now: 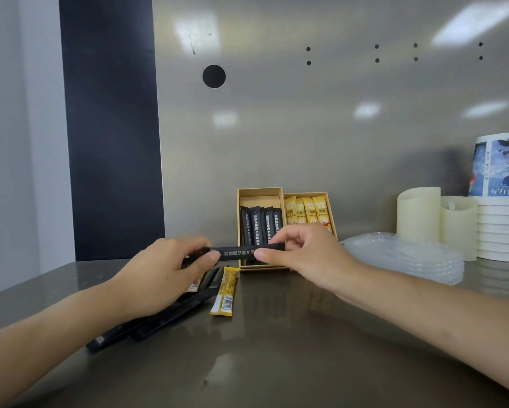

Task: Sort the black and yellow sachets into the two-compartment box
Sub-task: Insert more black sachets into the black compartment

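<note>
A black sachet (238, 251) is held level in the air in front of the box, pinched at its left end by my left hand (161, 272) and at its right end by my right hand (306, 254). The tan two-compartment box (260, 193) stands against the back wall. Its left compartment holds several black sachets (262, 222), its right compartment several yellow sachets (307, 209). On the steel counter under my left hand lie loose black sachets (164, 316) and a yellow sachet (225, 293); another yellow one is mostly hidden by my hand.
A stack of clear plastic lids (409, 257) lies right of the box. Behind it stand two cream candles (418, 213) and a stack of paper cups (500, 201). A steel wall closes off the back; a dark panel (111, 128) rises at the left.
</note>
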The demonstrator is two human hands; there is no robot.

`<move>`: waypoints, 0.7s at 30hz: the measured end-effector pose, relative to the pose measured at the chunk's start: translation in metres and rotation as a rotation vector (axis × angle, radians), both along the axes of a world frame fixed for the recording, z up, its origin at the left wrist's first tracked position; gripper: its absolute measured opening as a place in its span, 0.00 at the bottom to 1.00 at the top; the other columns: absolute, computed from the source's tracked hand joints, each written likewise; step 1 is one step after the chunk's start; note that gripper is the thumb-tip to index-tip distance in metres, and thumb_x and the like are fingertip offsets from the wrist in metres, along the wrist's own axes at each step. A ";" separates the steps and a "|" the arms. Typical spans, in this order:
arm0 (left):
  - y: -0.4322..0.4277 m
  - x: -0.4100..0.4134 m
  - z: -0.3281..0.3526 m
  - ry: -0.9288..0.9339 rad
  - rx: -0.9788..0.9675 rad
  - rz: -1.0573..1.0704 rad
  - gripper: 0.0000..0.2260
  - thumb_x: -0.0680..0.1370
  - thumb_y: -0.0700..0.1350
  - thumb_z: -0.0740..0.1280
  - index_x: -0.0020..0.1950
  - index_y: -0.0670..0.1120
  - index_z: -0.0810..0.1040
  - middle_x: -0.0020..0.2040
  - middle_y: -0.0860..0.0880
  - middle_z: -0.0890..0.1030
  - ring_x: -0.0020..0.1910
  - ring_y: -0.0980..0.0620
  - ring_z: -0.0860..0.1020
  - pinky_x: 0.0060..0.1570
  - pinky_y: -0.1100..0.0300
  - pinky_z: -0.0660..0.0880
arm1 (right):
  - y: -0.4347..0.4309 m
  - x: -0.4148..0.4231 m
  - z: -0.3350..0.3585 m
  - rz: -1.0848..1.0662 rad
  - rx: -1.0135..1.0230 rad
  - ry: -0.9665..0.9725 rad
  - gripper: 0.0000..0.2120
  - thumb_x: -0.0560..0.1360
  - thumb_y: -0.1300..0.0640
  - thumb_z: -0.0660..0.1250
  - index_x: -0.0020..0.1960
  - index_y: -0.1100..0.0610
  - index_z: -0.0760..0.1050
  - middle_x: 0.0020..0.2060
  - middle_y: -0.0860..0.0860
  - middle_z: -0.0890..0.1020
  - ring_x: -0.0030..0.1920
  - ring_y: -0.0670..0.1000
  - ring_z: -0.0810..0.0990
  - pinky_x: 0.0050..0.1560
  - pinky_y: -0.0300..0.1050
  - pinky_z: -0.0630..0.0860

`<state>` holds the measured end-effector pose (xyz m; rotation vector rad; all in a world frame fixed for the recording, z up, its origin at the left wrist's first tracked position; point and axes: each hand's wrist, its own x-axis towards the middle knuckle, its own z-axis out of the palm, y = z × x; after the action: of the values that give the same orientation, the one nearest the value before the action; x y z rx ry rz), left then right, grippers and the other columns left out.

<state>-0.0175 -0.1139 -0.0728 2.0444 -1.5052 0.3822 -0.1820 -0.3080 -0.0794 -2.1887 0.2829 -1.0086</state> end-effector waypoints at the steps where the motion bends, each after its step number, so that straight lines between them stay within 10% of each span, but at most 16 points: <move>1: 0.000 -0.001 0.001 -0.016 0.010 0.004 0.14 0.82 0.60 0.59 0.43 0.54 0.77 0.36 0.50 0.81 0.32 0.52 0.77 0.40 0.46 0.79 | 0.000 0.001 0.000 -0.003 0.002 -0.030 0.10 0.70 0.44 0.78 0.43 0.50 0.83 0.24 0.42 0.71 0.27 0.41 0.68 0.38 0.39 0.69; 7: -0.004 -0.004 -0.001 -0.038 0.054 -0.006 0.16 0.82 0.60 0.60 0.38 0.55 0.76 0.32 0.55 0.79 0.29 0.56 0.73 0.39 0.51 0.77 | 0.000 0.000 0.004 0.262 0.255 -0.028 0.09 0.76 0.55 0.74 0.53 0.57 0.81 0.44 0.51 0.86 0.40 0.45 0.85 0.32 0.42 0.80; 16: -0.003 0.002 0.000 -0.092 0.087 0.075 0.12 0.82 0.60 0.61 0.42 0.57 0.76 0.36 0.53 0.81 0.34 0.56 0.78 0.37 0.59 0.75 | -0.030 -0.010 0.022 0.025 0.141 -0.164 0.04 0.77 0.53 0.73 0.49 0.54 0.83 0.39 0.52 0.78 0.33 0.48 0.76 0.33 0.45 0.80; 21: -0.004 0.000 0.000 -0.105 0.132 0.094 0.11 0.82 0.59 0.61 0.41 0.59 0.75 0.37 0.53 0.81 0.36 0.56 0.79 0.37 0.59 0.76 | -0.029 -0.011 0.012 -0.012 -0.057 0.079 0.08 0.78 0.50 0.71 0.44 0.54 0.80 0.34 0.47 0.79 0.28 0.41 0.77 0.31 0.41 0.80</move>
<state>-0.0177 -0.1181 -0.0726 2.2352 -1.5365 0.4438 -0.1925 -0.3374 -0.0674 -2.2841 0.3076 -0.9483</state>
